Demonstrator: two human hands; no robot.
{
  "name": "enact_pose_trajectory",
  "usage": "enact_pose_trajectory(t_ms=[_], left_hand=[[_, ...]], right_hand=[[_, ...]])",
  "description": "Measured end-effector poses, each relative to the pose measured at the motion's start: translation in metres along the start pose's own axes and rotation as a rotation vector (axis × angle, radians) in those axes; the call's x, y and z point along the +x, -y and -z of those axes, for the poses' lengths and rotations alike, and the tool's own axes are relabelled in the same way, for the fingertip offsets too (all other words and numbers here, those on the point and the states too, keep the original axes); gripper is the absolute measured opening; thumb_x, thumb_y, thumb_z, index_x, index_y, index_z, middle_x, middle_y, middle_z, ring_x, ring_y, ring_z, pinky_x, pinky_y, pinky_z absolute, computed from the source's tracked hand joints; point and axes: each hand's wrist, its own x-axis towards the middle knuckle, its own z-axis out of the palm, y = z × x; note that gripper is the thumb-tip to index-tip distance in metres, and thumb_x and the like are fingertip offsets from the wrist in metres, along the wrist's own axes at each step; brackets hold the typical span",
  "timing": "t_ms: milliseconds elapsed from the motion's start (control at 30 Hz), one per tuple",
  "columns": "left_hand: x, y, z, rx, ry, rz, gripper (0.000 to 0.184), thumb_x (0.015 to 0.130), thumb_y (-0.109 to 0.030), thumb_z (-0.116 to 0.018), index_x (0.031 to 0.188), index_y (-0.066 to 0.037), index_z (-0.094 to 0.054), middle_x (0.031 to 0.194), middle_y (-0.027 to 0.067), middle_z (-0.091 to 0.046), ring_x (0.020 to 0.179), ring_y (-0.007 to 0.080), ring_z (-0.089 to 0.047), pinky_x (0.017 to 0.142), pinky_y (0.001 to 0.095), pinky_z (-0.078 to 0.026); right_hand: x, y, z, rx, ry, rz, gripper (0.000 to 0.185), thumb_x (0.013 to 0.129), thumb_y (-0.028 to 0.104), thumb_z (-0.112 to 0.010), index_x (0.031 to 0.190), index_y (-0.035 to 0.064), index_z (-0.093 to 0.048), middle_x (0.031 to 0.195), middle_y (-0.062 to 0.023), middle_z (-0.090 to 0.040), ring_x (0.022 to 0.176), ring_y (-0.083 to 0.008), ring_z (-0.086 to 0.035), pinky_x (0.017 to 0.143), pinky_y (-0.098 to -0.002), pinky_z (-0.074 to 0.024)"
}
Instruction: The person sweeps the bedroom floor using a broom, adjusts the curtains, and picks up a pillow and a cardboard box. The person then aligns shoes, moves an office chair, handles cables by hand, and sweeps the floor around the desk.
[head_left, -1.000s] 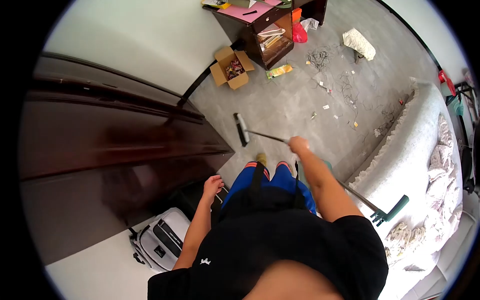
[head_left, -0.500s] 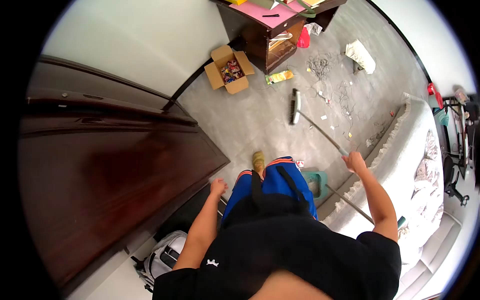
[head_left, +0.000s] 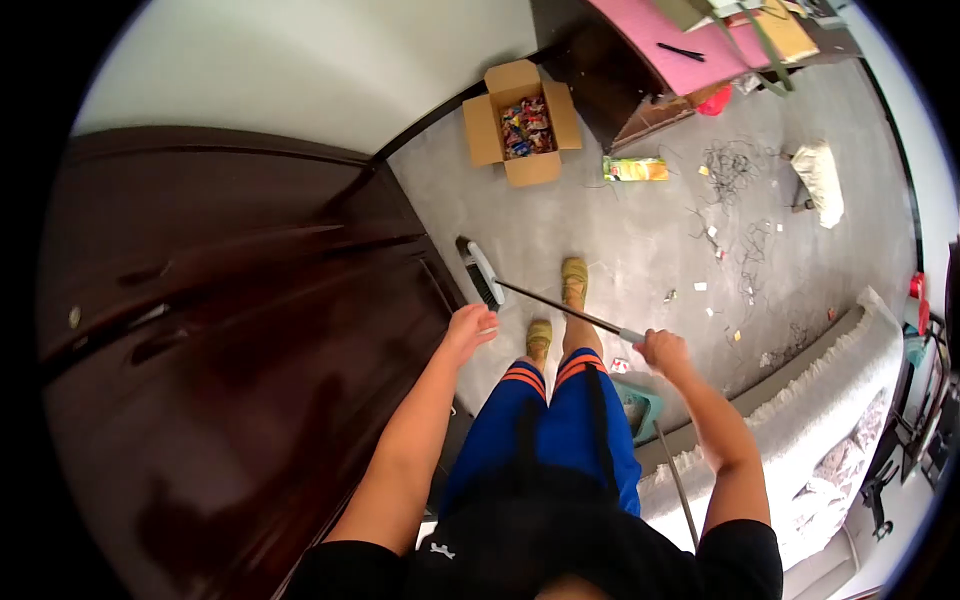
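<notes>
My right hand [head_left: 665, 352] is closed around the grey grip of a broom [head_left: 560, 304], whose handle slants across in front of my legs. The broom's white head with dark bristles [head_left: 482, 275] is by the dark wooden wardrobe at the left. My left hand [head_left: 472, 330] is just below that head in the picture, empty, its fingers loosely apart. Whether it touches the wardrobe front [head_left: 250, 400] I cannot tell. A teal dustpan [head_left: 650, 405] with a long handle stands beside my right leg, below my right hand. A small red and white packet [head_left: 620, 366] lies near it.
Ahead is an open cardboard box [head_left: 535, 170] of colourful wrapped pieces, with a yellow-green carton [head_left: 635, 169] beside it. Dark strands [head_left: 733, 170] and paper scraps litter the floor. A small covered stool [head_left: 820, 183], a pink-topped desk [head_left: 680, 60] and a covered sofa [head_left: 800, 420] stand around.
The broom head has swung left, from the floor ahead to beside the wardrobe. My left hand has reached forward, one foot has stepped ahead, and the view has turned left.
</notes>
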Motion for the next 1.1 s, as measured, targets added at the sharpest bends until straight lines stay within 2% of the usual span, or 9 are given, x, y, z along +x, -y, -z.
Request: enact_pose_trajectory(t_ms=[133,367,567,733,767,867,900,1000,1100], left_hand=[[0.103,-0.041,-0.031,-0.148,0.011,0.098,0.041,0.082,-0.025,-0.052,0.111,0.0,-0.038,0.1,0.0164,-0.049,0.091,0.0283,-0.052,0.077,0.0472,-0.045],[0.337,-0.095,-0.105,-0.29,-0.02,0.13,0.072,0.076,-0.043,-0.057,0.126,-0.003,-0.023,0.117,0.0226,-0.035,0.102,0.0351,-0.045,0.079,0.0545,-0.043],[0.477,-0.123,-0.148,-0.461,0.067,0.074,0.088,0.068,-0.061,-0.054,0.133,-0.015,-0.015,0.135,0.0151,-0.014,0.119,0.0395,-0.023,0.092,0.0607,-0.023],[0.559,-0.13,-0.16,-0.635,-0.057,0.117,0.089,0.067,-0.061,-0.056,0.131,-0.012,-0.019,0.13,0.0162,-0.021,0.116,0.0391,-0.028,0.088,0.059,-0.031],[0.571,-0.131,-0.162,-0.686,-0.159,0.14,0.066,0.076,-0.044,-0.056,0.124,-0.008,-0.028,0.122,0.0195,-0.031,0.105,0.0398,-0.042,0.082,0.0584,-0.039],[0.59,-0.124,-0.154,-0.897,-0.107,0.029,0.045,0.081,-0.019,-0.048,0.119,-0.004,-0.029,0.111,0.0227,-0.044,0.085,0.0388,-0.056,0.063,0.0503,-0.052],[0.585,-0.127,-0.153,-0.911,-0.122,0.024,0.034,0.079,-0.003,-0.038,0.113,0.0,-0.033,0.1,0.0244,-0.05,0.071,0.0374,-0.059,0.06,0.0482,-0.054],[0.568,-0.128,-0.137,-0.957,-0.042,0.038,0.027,0.081,-0.002,-0.038,0.106,0.007,-0.036,0.106,0.0252,-0.045,0.091,0.041,-0.053,0.073,0.0591,-0.047],[0.516,-0.128,-0.121,-1.004,0.024,-0.048,0.025,0.078,0.002,-0.037,0.103,0.01,-0.037,0.1,0.0257,-0.048,0.093,0.0409,-0.051,0.077,0.0577,-0.046]], right_hand=[[0.068,-0.034,0.025,-0.025,0.06,0.03,0.042,0.078,0.044,-0.051,0.086,0.0035,-0.054,0.076,-0.0161,-0.06,0.075,-0.0313,-0.059,0.063,-0.0405,-0.0474],[0.142,-0.067,0.003,-0.011,0.174,0.125,0.038,0.077,0.042,-0.053,0.079,0.004,-0.048,0.065,-0.0176,-0.057,0.063,-0.0354,-0.057,0.054,-0.0442,-0.0451],[0.228,-0.08,-0.057,-0.033,0.145,0.194,0.032,0.075,0.035,-0.058,0.075,0.0062,-0.044,0.062,-0.0136,-0.056,0.057,-0.0336,-0.056,0.049,-0.0423,-0.0445],[0.28,-0.097,-0.07,-0.028,0.105,0.238,0.029,0.074,0.03,-0.061,0.075,0.0069,-0.044,0.063,-0.0121,-0.055,0.057,-0.0316,-0.056,0.048,-0.0413,-0.0439],[0.288,-0.103,-0.066,-0.038,0.071,0.269,0.028,0.074,0.03,-0.061,0.075,0.0068,-0.045,0.061,-0.0117,-0.054,0.056,-0.0315,-0.056,0.048,-0.0415,-0.0433],[0.304,-0.107,-0.034,-0.097,0.011,0.293,0.028,0.073,0.029,-0.061,0.075,0.0067,-0.045,0.06,-0.0121,-0.052,0.056,-0.0328,-0.055,0.047,-0.0416,-0.0425],[0.304,-0.113,-0.024,-0.094,0.006,0.278,0.027,0.074,0.028,-0.061,0.075,0.0066,-0.045,0.061,-0.0124,-0.052,0.056,-0.0333,-0.054,0.047,-0.0417,-0.0421],[0.308,-0.129,0.002,-0.085,-0.028,0.248,0.025,0.074,0.026,-0.06,0.075,0.0067,-0.044,0.061,-0.0135,-0.052,0.055,-0.0346,-0.053,0.047,-0.042,-0.0409],[0.312,-0.108,0.031,-0.055,-0.09,0.233,0.023,0.075,0.023,-0.059,0.074,0.0063,-0.043,0.061,-0.0148,-0.053,0.055,-0.0355,-0.053,0.046,-0.0424,-0.0399]])
